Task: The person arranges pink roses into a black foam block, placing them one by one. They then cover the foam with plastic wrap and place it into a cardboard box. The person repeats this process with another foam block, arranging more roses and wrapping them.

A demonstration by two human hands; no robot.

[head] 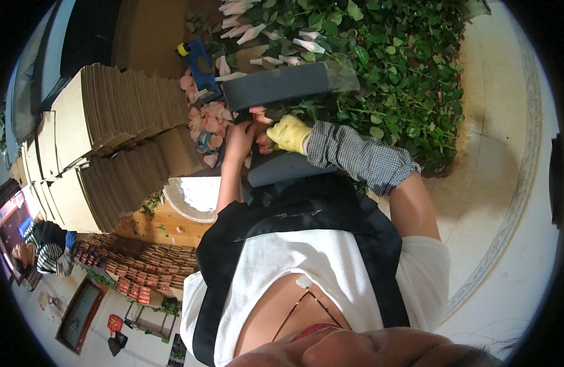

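Observation:
My left hand [239, 140], bare, is over the work surface beside a heap of loose pink petals [211, 121]. Its fingertips come close to a pink rose head [260, 114]; whether they pinch anything is not clear. On my right hand [288, 134] is a yellow glove, closed around a rose stem, which the glove mostly hides. A second pink rose head [264, 143] shows at its left edge. Just beyond both hands stands a dark grey ribbed strip [277, 87], and a grey padded block [286, 169] lies nearer my apron. Teal scissor handles [207, 142] rest among the petals.
Leafy rose stems [401, 82] cover the right side, with sleeved rose heads [252, 33] at the back. A blue tape dispenser [200, 64] is back left. Cardboard stacks [130, 105] and a basin [174, 199] flank my left. Further off is another person [50, 243].

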